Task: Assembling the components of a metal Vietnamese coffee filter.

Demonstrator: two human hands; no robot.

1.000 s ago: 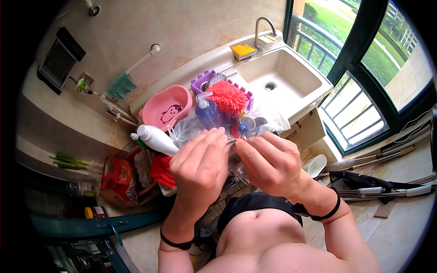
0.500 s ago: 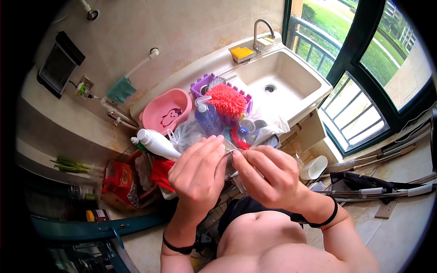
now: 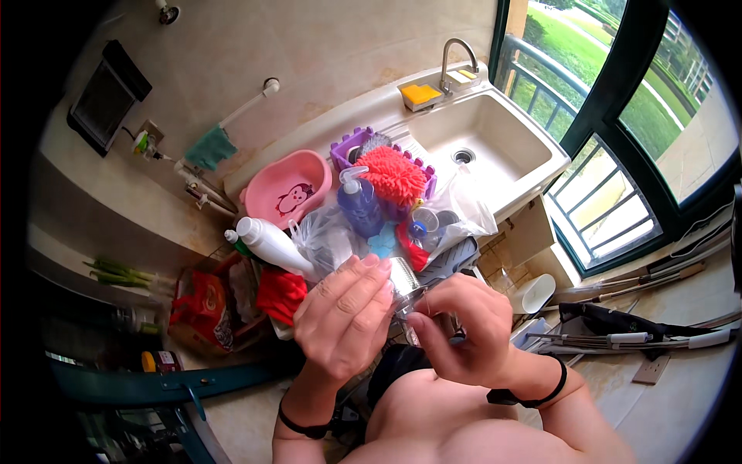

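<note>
Metal piece [image 3: 403, 277]: silvery, shiny, partly hidden.
Metal surface: finely perforated.
Metal's place: between left hand [image 3: 346, 319] and right hand [image 3: 465, 329], against the left.

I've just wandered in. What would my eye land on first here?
Probably the shaggy red cleaning pad atop the purple basket, left of the pale sink. Next comes the pink basin with a penguin picture, further left along the counter. Nearer the person, a shiny metal piece sits between the left fingers and the right fingers.
</note>
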